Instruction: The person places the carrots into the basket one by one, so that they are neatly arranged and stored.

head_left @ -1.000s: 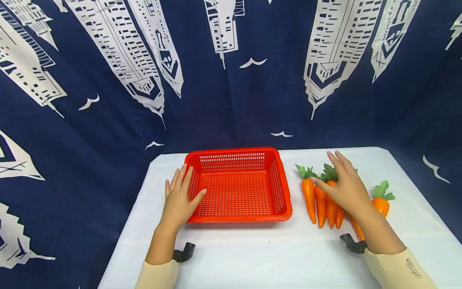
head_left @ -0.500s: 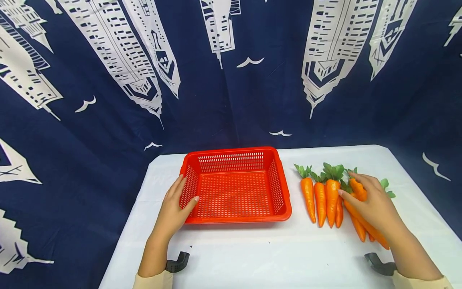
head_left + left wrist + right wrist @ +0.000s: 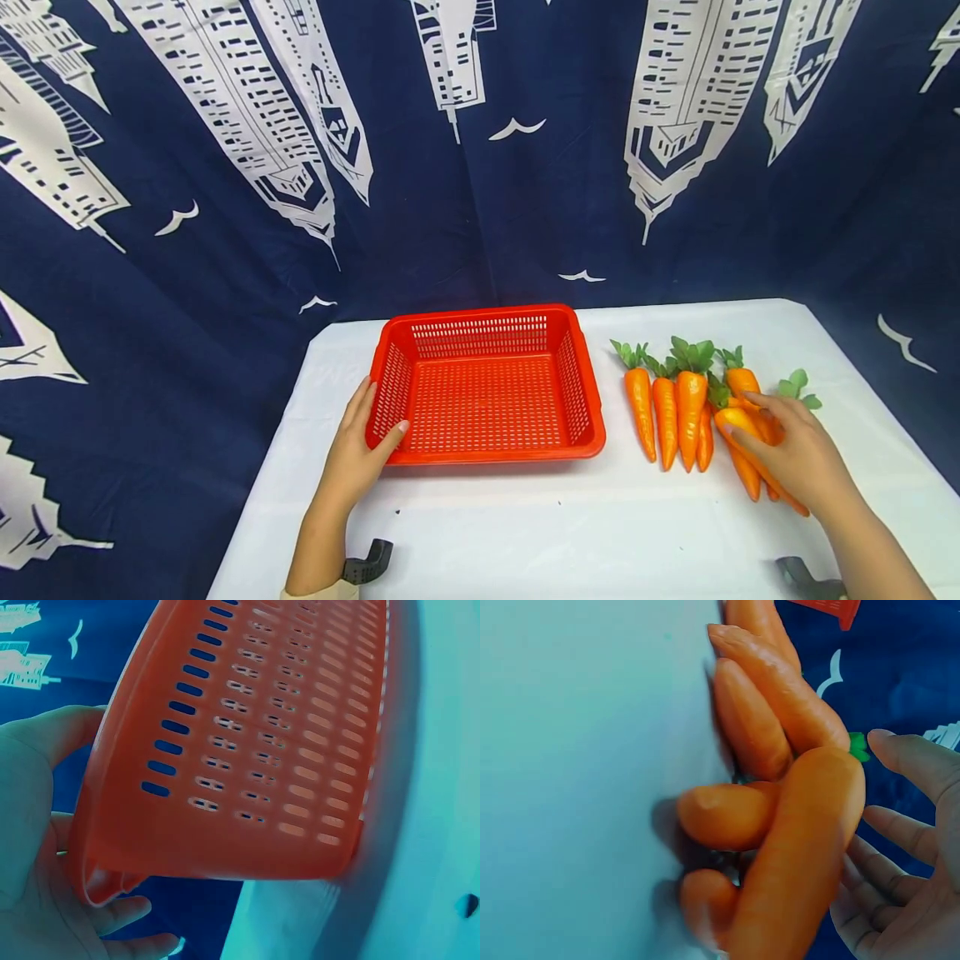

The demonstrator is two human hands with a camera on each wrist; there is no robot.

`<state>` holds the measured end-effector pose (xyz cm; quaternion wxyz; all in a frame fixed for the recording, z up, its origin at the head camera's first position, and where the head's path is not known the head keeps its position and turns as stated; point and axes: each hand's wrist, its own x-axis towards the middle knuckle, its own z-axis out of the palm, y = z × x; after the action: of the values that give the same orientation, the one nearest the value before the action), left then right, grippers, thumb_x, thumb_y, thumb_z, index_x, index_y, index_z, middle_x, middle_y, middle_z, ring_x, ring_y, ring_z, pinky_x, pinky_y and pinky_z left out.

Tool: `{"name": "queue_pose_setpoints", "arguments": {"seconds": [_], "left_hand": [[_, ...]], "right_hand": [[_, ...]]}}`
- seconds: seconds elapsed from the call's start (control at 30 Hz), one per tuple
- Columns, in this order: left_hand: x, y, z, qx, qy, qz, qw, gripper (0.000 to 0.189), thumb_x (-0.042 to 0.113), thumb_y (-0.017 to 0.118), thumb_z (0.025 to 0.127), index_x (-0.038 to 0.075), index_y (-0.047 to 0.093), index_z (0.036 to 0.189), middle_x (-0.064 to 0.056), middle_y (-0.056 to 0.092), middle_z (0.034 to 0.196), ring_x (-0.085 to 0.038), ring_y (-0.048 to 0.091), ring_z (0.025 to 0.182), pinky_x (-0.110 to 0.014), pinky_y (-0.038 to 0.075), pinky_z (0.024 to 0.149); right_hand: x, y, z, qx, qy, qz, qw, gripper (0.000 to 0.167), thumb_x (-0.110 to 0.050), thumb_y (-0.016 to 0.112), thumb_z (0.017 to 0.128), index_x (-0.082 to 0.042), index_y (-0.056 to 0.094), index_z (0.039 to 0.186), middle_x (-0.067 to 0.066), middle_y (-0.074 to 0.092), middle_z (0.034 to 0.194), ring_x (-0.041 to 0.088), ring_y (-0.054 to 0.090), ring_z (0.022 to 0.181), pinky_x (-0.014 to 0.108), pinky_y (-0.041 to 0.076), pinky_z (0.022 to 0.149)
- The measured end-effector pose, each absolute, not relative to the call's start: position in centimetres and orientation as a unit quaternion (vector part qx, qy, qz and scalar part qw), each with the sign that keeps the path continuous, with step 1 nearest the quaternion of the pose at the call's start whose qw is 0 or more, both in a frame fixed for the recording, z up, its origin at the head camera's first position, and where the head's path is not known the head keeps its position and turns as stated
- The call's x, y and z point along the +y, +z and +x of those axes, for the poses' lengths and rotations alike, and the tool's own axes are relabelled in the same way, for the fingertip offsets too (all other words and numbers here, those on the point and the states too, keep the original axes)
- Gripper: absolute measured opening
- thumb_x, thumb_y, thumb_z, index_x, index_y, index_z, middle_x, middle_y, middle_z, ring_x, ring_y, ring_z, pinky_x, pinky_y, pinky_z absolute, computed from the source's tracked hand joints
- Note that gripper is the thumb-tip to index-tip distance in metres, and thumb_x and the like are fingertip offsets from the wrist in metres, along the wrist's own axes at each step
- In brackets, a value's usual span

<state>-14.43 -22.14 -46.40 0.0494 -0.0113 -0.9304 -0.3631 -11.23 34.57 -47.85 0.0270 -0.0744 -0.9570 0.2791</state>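
Observation:
The red plastic basket (image 3: 487, 400) sits mid-table. My left hand (image 3: 352, 458) straddles its front-left corner, thumb over the rim and fingers along the outer left side. In the left wrist view the left hand (image 3: 45, 847) has its lower fingers extended past the rim beside the slotted wall. Over at the right, several orange carrots (image 3: 690, 417) with green tops lie in a bunch. My right hand (image 3: 806, 454) is at the rightmost ones, fingers spread. The right wrist view shows its thumb apart from the top carrot (image 3: 810, 825), with other fingers partly hidden behind that carrot.
A white cloth covers the table (image 3: 562, 533), its back edge just behind the basket. Behind hangs a navy curtain (image 3: 525, 208) printed with white buildings and birds. Black wrist straps (image 3: 367, 562) show on both arms.
My right hand has moved right and toward me, off the middle carrots to the rightmost ones. My left hand has slid down the basket's left side to its front corner.

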Motion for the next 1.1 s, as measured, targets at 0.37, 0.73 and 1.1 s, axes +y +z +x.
{"name": "queue_pose_setpoints", "arguments": {"seconds": [0.37,0.73,1.1], "left_hand": [[-22.2,-47.1,-14.3,-0.925,-0.379,-0.007,0.039,0.097,0.051,0.07,0.091,0.021,0.014,0.164,-0.002,0.012,0.171,-0.04,0.025,0.154,-0.071,0.029,0.115],[-23.0,-47.6,-14.3,-0.913,-0.408,-0.004,0.007,0.114,0.058,0.08,0.079,0.023,0.013,0.164,0.009,0.006,0.171,-0.037,0.028,0.153,-0.07,0.032,0.115],[-23.4,-47.5,-14.5,-0.899,-0.436,-0.019,-0.016,0.121,0.045,0.087,0.075,0.023,0.008,0.164,0.005,0.002,0.172,-0.037,0.023,0.155,-0.068,0.03,0.116]], "right_hand": [[34.6,-49.3,-11.6,-0.958,0.278,-0.056,0.039,0.069,-0.042,0.069,0.095,0.006,0.049,0.14,0.04,0.042,0.135,0.059,0.039,0.118,0.079,0.034,0.095],[34.9,-48.4,-11.3,-0.961,0.262,-0.083,0.031,0.068,-0.038,0.069,0.095,0.005,0.046,0.142,0.039,0.046,0.131,0.055,0.049,0.108,0.073,0.046,0.087],[33.6,-45.8,-12.2,-0.949,0.299,-0.071,0.066,0.07,-0.038,0.066,0.098,-0.001,0.04,0.152,0.034,0.051,0.131,0.051,0.053,0.108,0.07,0.049,0.087]]}}
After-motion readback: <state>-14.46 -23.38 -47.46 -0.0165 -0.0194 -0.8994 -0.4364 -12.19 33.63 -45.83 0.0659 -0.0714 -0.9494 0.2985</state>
